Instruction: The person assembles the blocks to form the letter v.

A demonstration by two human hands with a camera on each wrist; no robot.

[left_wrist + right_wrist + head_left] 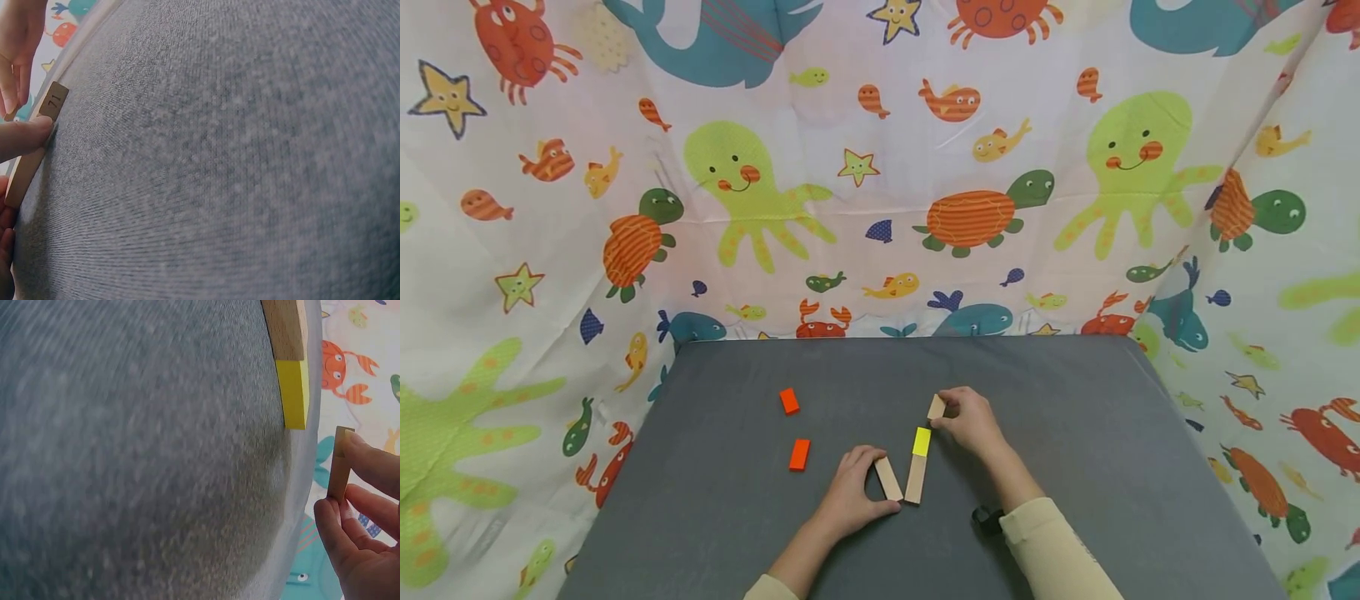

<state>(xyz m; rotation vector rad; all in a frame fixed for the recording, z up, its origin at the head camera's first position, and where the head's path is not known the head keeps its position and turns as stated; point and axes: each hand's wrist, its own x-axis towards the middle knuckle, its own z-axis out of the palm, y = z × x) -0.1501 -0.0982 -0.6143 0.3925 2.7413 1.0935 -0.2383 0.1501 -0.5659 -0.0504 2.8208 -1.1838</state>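
My left hand (850, 493) grips a plain wooden block (888, 479) at its two ends, thumb at the near end and fingertips at the far one. In the left wrist view, this wooden block (28, 167) bears the number 71 near its end. Just right of it, a second wooden block (915, 480) and a yellow block (922, 442) lie end to end in a line. Beyond the yellow block, my right hand (973, 423) pinches a third wooden block (936, 407). In the right wrist view, that third block (339, 465) is held between thumb and fingers, apart from the yellow block (294, 394).
Two orange-red blocks (800, 455) (788, 401) lie apart on the left part of the grey cloth-covered table (1075, 433). A curtain (850, 225) printed with sea animals hangs behind and at both sides of the table. A black strap (987, 521) shows at the right wrist.
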